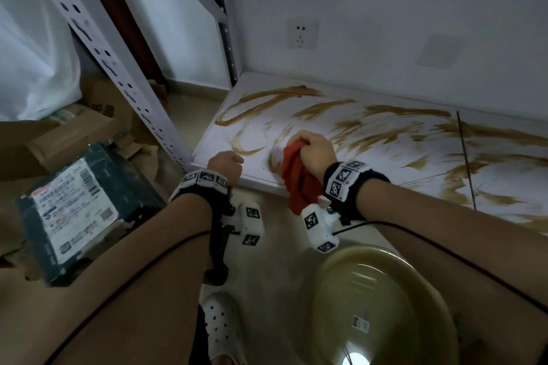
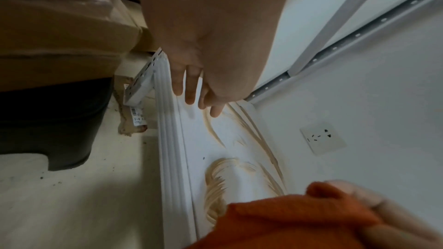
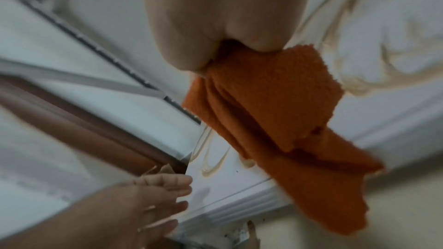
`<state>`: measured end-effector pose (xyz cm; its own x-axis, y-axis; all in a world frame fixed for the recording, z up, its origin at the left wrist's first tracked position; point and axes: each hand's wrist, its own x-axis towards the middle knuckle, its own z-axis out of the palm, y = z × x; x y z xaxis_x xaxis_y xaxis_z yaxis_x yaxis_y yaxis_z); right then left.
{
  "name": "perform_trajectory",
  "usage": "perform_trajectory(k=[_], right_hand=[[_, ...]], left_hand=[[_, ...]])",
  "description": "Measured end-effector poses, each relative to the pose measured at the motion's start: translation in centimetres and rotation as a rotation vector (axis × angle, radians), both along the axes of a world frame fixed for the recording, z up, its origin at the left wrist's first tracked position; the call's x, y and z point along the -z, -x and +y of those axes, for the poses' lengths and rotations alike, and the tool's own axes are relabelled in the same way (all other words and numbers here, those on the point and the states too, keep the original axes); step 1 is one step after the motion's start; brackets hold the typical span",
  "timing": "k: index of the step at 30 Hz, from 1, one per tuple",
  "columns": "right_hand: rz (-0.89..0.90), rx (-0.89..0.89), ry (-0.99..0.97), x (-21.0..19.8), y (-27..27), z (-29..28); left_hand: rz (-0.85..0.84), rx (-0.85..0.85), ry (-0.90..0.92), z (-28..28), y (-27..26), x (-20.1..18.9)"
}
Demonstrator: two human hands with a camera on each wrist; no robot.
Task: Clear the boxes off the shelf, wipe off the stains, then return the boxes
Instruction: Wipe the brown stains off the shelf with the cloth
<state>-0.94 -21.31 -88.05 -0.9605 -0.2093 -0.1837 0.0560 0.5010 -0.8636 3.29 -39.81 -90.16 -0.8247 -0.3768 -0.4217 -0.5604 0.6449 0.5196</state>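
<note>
The right hand [image 1: 315, 149] gripped a bunched orange cloth [image 1: 297, 178] over the near-left brown stains [image 1: 341, 124] on the cleared shelf [image 1: 207, 151], the empty left hand [image 1: 226, 163] hung loosely open nearby, and the boxes [image 1: 71, 213] sat left on the floor; dragging the cloth's dangling tail risked smearing paste wider.

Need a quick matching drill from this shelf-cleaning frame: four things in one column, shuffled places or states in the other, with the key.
Things:
1. cloth
2. stains
3. basin
4. dark green box

Places or states:
A. on the floor to the left of the shelf
B. bunched in the right hand
C. smeared brown across the white shelf board
D. on the floor below the right forearm

Pairs: 1-B, 2-C, 3-D, 4-A
</note>
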Motion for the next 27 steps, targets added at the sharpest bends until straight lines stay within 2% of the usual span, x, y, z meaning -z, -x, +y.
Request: perform_trajectory(k=[6,8,10,12,15,19,27], right_hand=[[0.330,-0.247,-0.155,-0.5,1.8,-1.8],[0.297,-0.425,-0.348,1.2,1.9,-1.8],[0.220,-0.614,-0.643,3.3,1.7,-1.3],[0.225,-0.682,-0.836,4.8,1.3,-0.8],[0.263,-0.715,-0.867,5.5,0.5,-0.4],[0.227,-0.798,-0.909,6.8,0.2,-0.8],[0.126,-0.744,-0.849,8.7,0.2,-1.6]], left_hand=[[0.042,-0.085,0.034,-1.5,0.3,0.4],[0.030,-0.075,0.028,-1.8,0.2,0.7],[0.006,-0.050,0.029,-1.9,0.1,1.0],[-0.030,-0.025,0.031,-1.7,-0.2,1.5],[-0.050,0.013,0.048,-1.4,-0.2,1.5],[-0.029,0.025,0.041,-1.0,0.0,1.4],[-0.027,0.016,0.051,-1.3,0.2,1.5]])
